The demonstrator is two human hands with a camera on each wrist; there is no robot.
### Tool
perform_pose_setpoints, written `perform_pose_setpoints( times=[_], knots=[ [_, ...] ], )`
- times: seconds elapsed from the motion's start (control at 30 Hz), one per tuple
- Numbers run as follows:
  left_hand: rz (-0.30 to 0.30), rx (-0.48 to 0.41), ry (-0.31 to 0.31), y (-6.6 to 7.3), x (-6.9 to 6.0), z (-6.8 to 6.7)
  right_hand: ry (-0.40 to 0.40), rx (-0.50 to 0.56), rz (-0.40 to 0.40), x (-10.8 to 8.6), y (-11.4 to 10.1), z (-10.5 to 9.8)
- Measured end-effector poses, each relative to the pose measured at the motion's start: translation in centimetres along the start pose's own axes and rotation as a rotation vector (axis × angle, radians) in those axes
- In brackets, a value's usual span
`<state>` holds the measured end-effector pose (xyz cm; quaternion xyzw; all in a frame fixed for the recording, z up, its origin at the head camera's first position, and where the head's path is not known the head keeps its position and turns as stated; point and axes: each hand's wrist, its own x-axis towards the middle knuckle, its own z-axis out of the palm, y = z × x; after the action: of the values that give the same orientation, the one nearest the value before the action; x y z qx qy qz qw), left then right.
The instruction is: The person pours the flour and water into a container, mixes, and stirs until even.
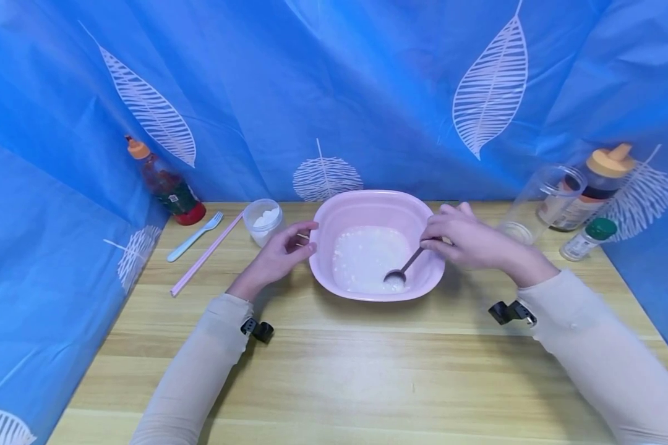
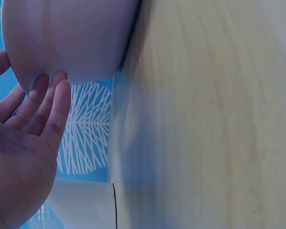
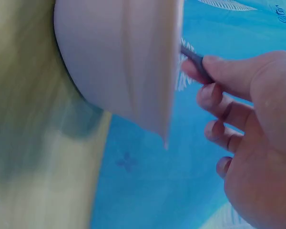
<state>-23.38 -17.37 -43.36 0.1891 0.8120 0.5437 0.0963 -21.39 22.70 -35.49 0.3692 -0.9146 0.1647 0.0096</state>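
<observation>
A pink basin (image 1: 378, 295) holds a whitish liquid with small pale bits. Over its right rim, my right hand (image 1: 467, 241) pinches the handle of a dark spoon (image 1: 409, 262), whose bowl is down at the liquid. In the right wrist view the thumb and fingers of that hand (image 3: 248, 105) close on the handle (image 3: 196, 61) beside the basin wall (image 3: 114, 57). My left hand (image 1: 278, 256) touches the basin's left rim with thumb and fingers; in the left wrist view the fingertips of this hand (image 2: 28, 133) rest against the basin's outer side (image 2: 71, 38).
Left of the basin are a small tub of white pieces (image 1: 264, 228), pink chopsticks (image 1: 207, 254), a light blue fork (image 1: 195, 237) and a red sauce bottle (image 1: 169, 188). At right stand a clear container (image 1: 540, 204), an orange-capped bottle (image 1: 587, 191) and a green-capped shaker (image 1: 588, 239). Blue sheeting hangs behind.
</observation>
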Motion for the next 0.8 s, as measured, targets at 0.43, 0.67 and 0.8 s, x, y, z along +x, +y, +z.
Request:
perform_pose_setpoints(
  times=[0.43,0.67,0.8],
  knots=[
    [-0.001,-0.001,-0.009,-0.1,0.0,-0.1,0.12,0.192,0.201,3.4,-2.0,3.9],
    [-0.001,-0.006,-0.01,-0.2,0.1,0.0,0.21,-0.008,0.266,3.3,-1.4,3.1],
    [0.005,-0.005,-0.007,-0.2,0.1,0.0,0.199,-0.101,0.258,2.3,-0.8,1.8]
  ],
)
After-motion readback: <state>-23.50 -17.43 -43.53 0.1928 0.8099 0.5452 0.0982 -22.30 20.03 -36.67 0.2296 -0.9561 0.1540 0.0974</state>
